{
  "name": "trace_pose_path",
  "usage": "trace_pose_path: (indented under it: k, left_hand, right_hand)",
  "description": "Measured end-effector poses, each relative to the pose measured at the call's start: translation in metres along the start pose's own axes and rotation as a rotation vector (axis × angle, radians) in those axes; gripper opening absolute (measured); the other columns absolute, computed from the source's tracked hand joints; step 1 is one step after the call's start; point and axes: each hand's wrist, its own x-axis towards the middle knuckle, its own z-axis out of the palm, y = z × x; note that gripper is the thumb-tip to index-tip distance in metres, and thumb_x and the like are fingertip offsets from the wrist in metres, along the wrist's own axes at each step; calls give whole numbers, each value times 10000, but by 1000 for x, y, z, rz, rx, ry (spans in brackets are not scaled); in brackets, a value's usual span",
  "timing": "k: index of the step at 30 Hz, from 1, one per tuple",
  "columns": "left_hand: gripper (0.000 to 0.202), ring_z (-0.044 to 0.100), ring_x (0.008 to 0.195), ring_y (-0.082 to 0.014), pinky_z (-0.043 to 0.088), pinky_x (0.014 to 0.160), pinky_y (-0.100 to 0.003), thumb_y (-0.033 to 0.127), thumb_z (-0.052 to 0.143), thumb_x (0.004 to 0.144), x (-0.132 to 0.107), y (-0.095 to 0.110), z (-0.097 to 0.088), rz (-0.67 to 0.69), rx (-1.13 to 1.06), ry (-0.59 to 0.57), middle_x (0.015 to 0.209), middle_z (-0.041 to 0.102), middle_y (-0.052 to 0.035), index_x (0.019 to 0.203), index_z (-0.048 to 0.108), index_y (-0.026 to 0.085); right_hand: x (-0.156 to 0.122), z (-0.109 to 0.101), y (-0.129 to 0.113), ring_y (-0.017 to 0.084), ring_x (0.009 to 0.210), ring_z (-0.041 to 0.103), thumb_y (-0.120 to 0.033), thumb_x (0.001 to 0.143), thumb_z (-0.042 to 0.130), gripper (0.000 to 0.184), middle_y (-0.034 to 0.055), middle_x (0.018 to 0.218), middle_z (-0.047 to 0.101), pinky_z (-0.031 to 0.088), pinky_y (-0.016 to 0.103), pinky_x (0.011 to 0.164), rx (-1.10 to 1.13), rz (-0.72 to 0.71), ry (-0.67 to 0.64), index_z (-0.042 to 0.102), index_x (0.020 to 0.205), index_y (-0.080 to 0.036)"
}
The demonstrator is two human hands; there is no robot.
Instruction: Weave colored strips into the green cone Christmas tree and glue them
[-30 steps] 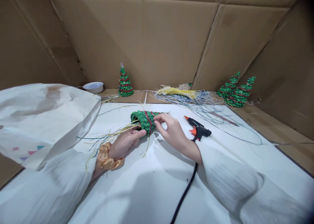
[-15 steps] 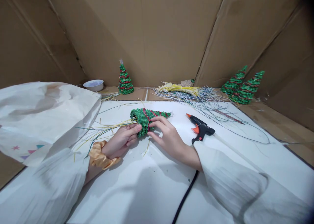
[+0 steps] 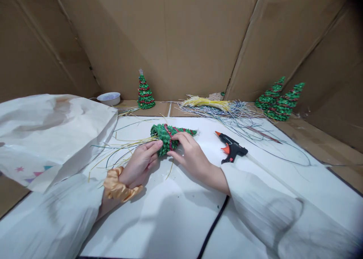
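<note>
Brown cardboard panels form the back wall [image 3: 198, 43], creased by vertical folds, with a left wall [image 3: 31, 47] and a right wall [image 3: 334, 89] of the same board slanting in. Cardboard strips [image 3: 314, 138] border the white counter [image 3: 181, 240] at its far and right edges. Soft, greyish shadows [image 3: 167, 221] cross its near part; the upper right corner is dark.

Cool light casts soft shadows [image 3: 167, 225] on the white tabletop [image 3: 204, 127], with the upper-right corner dark.
</note>
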Motion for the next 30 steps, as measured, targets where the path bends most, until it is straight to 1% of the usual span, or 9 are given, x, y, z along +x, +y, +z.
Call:
trace_pose_path:
  k: [4, 8, 11, 14, 17, 20, 25, 30]
  left_hand:
    - [322, 125, 378, -26, 165, 322, -134, 421, 658, 711, 0, -1, 0, 9, -18, 15, 453, 221, 115, 704, 468, 161]
    - [339, 117, 373, -25, 162, 321, -135, 421, 677, 690, 1, 0, -1, -13, -45, 13, 447, 209, 118, 695, 451, 169]
    - [346, 105, 374, -25, 155, 320, -136, 399, 681, 694, 1, 2, -2, -37, -71, -7, 444, 202, 118, 672, 419, 173]
    - [335, 101, 377, -27, 154, 321, -136, 377, 670, 712, 2, 3, -3, -54, -85, -18, 445, 211, 116, 669, 408, 174]
    - [319, 105, 375, -27, 157, 319, -136, 361, 663, 723, 1, 4, -4, -56, -86, -23, 446, 221, 113, 670, 412, 171]
    - [316, 106, 367, -25, 153, 316, -137, 357, 661, 725, 0, 6, -4, -60, -86, -18, 438, 224, 114, 668, 413, 170]
    - [305, 116, 344, -21, 158, 310, -134, 351, 669, 719, 1, 7, -5, -77, -84, -34, 414, 232, 120, 686, 424, 173]
    - [313, 146, 323, -17, 169, 307, -135, 349, 671, 718, 5, 4, -8, -94, -108, -53, 390, 249, 118, 664, 422, 168]
  right_hand:
    - [6, 1, -3, 264, 1030, 487, -217, 723, 672, 467, 128, 1073, 536, 445, 439, 871, -66, 7, -41, 453, 1130, -154]
    - [10, 2, -4, 288, 1042, 473, -211, 689, 702, 560, 142, 1091, 516, 437, 465, 874, -128, 14, -75, 428, 1174, -151]
    - [12, 5, -4, 299, 1032, 464, -227, 678, 715, 603, 159, 1090, 507, 438, 457, 862, -200, 9, -89, 418, 1190, -114]
    - [12, 8, -4, 306, 1007, 459, -245, 678, 717, 605, 179, 1069, 515, 444, 437, 834, -287, 15, -103, 435, 1180, -61]
    - [12, 10, -4, 301, 971, 461, -273, 691, 706, 581, 178, 1040, 525, 444, 428, 807, -350, 3, -101, 454, 1167, -55]
    - [12, 10, -4, 293, 938, 464, -302, 703, 694, 571, 168, 1018, 528, 443, 417, 788, -370, -6, -90, 461, 1166, -62]
    - [11, 10, -4, 292, 941, 460, -314, 723, 674, 566, 171, 1028, 529, 436, 413, 778, -382, 0, -94, 458, 1181, -61]
    - [9, 11, -3, 280, 948, 455, -311, 712, 685, 607, 159, 1035, 527, 428, 393, 795, -390, 8, -81, 454, 1204, -40]
